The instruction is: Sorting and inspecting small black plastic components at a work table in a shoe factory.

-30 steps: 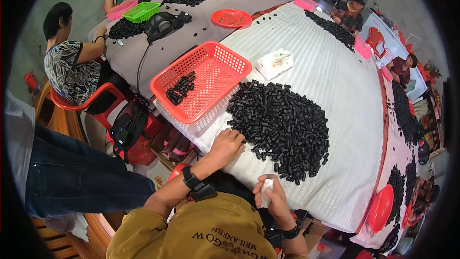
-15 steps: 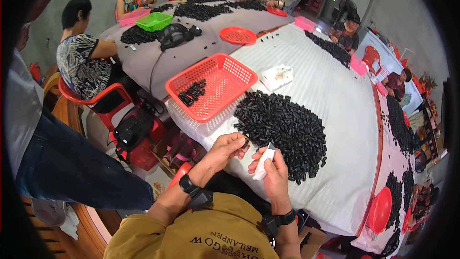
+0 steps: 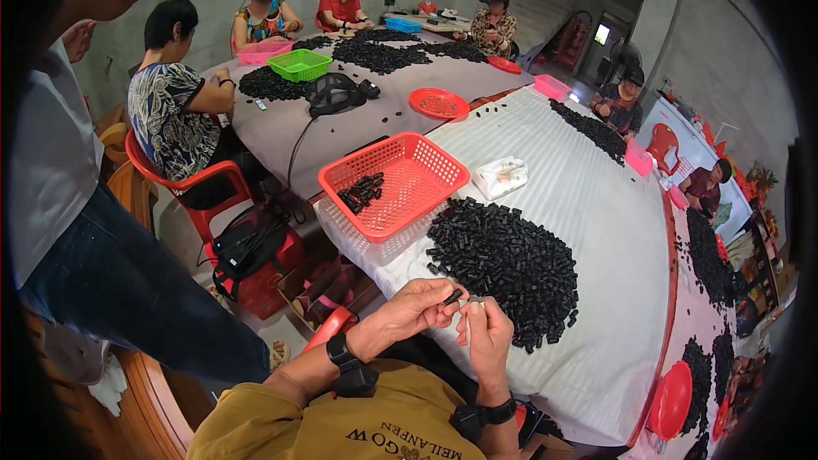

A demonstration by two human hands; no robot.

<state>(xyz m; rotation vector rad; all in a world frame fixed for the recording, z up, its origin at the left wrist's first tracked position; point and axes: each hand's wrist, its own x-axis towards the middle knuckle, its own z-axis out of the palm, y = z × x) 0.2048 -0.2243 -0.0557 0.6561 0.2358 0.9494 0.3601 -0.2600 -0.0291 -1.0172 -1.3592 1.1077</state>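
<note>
My left hand [image 3: 415, 310] pinches a small black plastic part [image 3: 452, 296] between thumb and fingers. My right hand [image 3: 486, 336] holds a small whitish piece [image 3: 474, 303] right against that part, both hands meeting at the near table edge. Just beyond them lies a big pile of small black parts [image 3: 507, 259] on the white striped tablecloth [image 3: 588, 204]. A red plastic basket [image 3: 394, 182] with several black parts in one corner stands left of the pile.
A clear plastic bag [image 3: 500, 176] lies beyond the pile. More black piles, a green basket [image 3: 300, 64] and a red round tray [image 3: 439, 104] sit on the far table, where several people work. A person in jeans [image 3: 102, 264] stands close at my left beside a red chair [image 3: 200, 192].
My left hand lifted off the pile with a black part and came to meet my right hand. The view tilted upward, showing more of the room.
</note>
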